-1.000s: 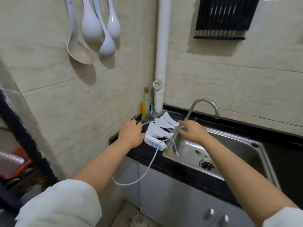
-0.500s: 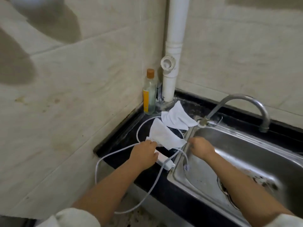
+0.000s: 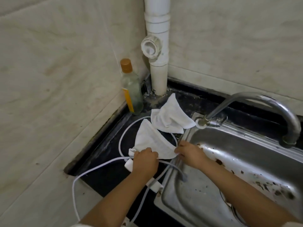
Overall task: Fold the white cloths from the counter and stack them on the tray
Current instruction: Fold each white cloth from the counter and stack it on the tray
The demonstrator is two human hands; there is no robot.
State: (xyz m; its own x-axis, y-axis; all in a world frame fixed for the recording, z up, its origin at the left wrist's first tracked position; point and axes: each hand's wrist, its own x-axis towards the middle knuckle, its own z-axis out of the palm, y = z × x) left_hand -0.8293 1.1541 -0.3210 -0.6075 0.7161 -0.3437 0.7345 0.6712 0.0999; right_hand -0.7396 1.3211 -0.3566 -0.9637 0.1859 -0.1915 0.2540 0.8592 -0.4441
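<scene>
Beige tiled walls [image 3: 57, 79] meet in a corner above a black counter [image 3: 106, 174]. At the left, a white cable [image 3: 91, 169] loops over the counter and hangs off its front edge. Further right, a glass bottle [image 3: 132, 94] with an orange cap stands against the wall, beside a white drain pipe [image 3: 158, 63]. The person's left hand [image 3: 145, 161] has its fingers curled down on the left corner of the near white cloth [image 3: 152, 141], which lies on the counter over the cable. A second white cloth [image 3: 168, 117] lies just behind it, by the sink's corner. The right hand [image 3: 190, 153] pinches the near cloth's right corner at the rim of the steel sink [image 3: 229, 161]. A curved faucet [image 3: 270, 108] arches over the basin.
</scene>
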